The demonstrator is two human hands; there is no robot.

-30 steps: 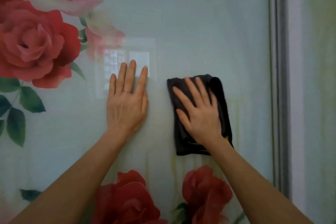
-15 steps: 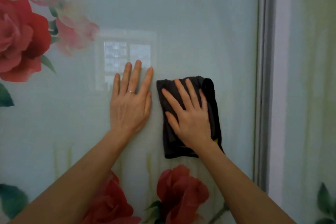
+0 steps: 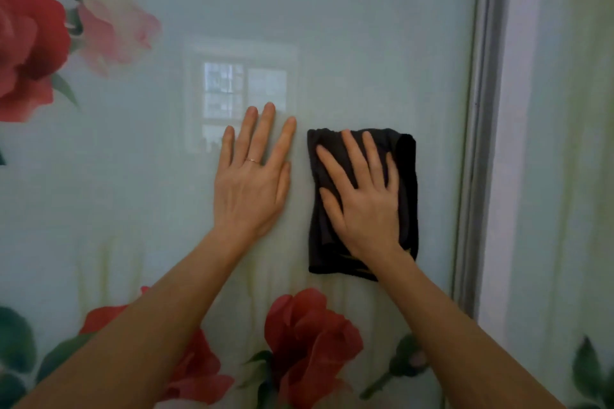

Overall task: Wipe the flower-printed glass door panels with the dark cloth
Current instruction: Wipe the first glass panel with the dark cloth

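Observation:
A pale green glass door panel (image 3: pixel 349 43) printed with red and pink roses fills the view. The folded dark cloth (image 3: pixel 407 176) lies flat against the glass, to the right of centre. My right hand (image 3: pixel 362 202) presses on it with fingers spread, covering its middle. Just left of the cloth, my left hand (image 3: pixel 254 183) rests flat on the bare glass, fingers apart, a ring on one finger, holding nothing.
A grey vertical frame strip (image 3: pixel 478 143) runs down just right of the cloth, with a second printed panel (image 3: pixel 571 176) beyond it. Red rose prints (image 3: pixel 309 345) sit below the hands. A window reflection (image 3: pixel 244 93) shows above my left hand.
The view has drifted right and down across the panel, so the big rose slid off to the left. Both hands and the cloth keep the same pose, the cloth now nearer the frame.

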